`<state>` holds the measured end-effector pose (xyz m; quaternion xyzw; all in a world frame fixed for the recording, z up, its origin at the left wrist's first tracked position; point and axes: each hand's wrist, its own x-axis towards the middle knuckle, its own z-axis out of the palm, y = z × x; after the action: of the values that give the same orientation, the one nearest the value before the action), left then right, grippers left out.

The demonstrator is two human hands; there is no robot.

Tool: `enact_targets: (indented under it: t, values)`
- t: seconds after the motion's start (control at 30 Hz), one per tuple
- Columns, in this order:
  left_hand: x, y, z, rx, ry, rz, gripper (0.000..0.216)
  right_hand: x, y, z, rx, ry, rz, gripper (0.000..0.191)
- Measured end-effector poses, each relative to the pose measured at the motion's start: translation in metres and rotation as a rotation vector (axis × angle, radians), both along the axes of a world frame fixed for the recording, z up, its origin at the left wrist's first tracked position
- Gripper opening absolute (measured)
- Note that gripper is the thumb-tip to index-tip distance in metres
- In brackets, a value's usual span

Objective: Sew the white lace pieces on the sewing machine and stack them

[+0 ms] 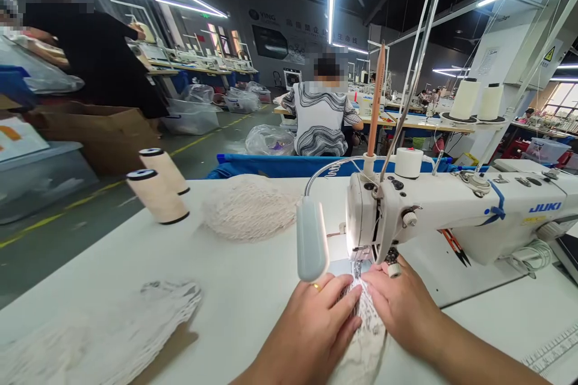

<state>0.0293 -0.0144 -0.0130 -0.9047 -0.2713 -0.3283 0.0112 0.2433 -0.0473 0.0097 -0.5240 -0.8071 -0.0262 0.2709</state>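
Observation:
A piece of white lace fabric lies beneath the needle area of a white sewing machine. My left hand, with a ring on one finger, presses and pinches the lace from the left, just in front of the presser foot. From the right, my right hand grips the lace's other edge, its fingertips close to the foot and partly behind a machine knob. A lit lamp hangs just above my left fingers. The fabric's lower end runs toward me and out of the frame.
Two cream thread cones, a lace pile and another lace piece lie on the white table. Orange-handled snips and a clear ruler are at right. A seated person and a standing person are beyond.

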Motion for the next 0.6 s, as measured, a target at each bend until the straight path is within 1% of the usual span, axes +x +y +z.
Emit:
enact_targets:
  t: [0.13,0.3,0.6]
  values:
    - [0.0017,0.0018,-0.0065,0.014,-0.018,0.014,0.027,0.0012,0.0017,-0.0036,-0.010,0.000,0.000,0.021]
    - [0.0018,0.0022,-0.0058,0.009,-0.008,0.023,0.029,0.0012,0.0014,-0.0055,-0.011,-0.007,-0.014,0.019]
    - [0.0016,0.0016,-0.0069,-0.002,-0.008,0.021,0.030,0.0000,0.0016,-0.0024,-0.033,-0.031,-0.031,0.022]
